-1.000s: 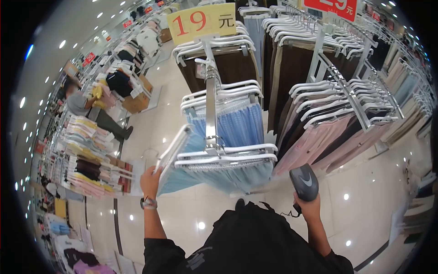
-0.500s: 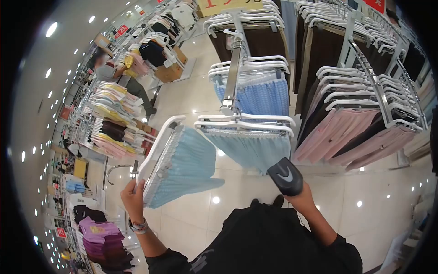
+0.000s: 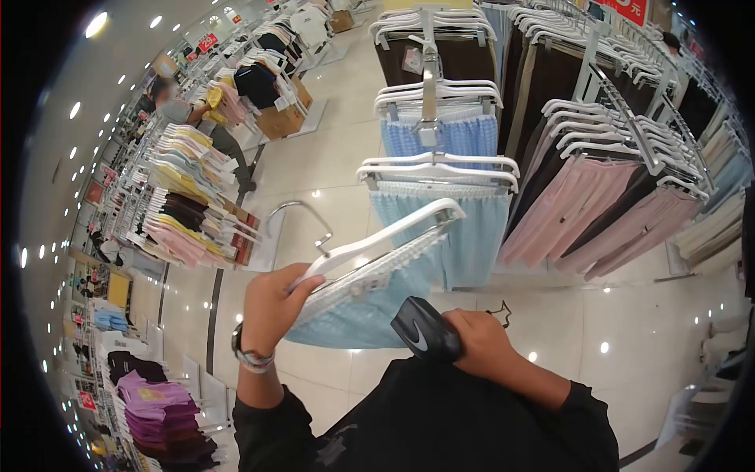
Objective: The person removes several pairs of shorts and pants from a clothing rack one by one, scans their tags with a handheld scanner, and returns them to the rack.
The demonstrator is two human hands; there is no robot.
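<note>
Light-blue skirt [image 3: 370,315] on white hanger [image 3: 385,236], held level before the chest; soft, limp fabric, probably light, stiffness only in the hanger; best gripped at the bar by the hook; left hand [image 3: 271,303] closed round that end; right hand [image 3: 480,342] wrapped round a black scanner [image 3: 425,330] touching the hem; rack of like skirts [image 3: 440,177] just beyond.

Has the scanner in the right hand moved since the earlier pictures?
Yes. The scanner has moved left, toward the blue garment held by the left hand, judged against the person's black top.
</note>
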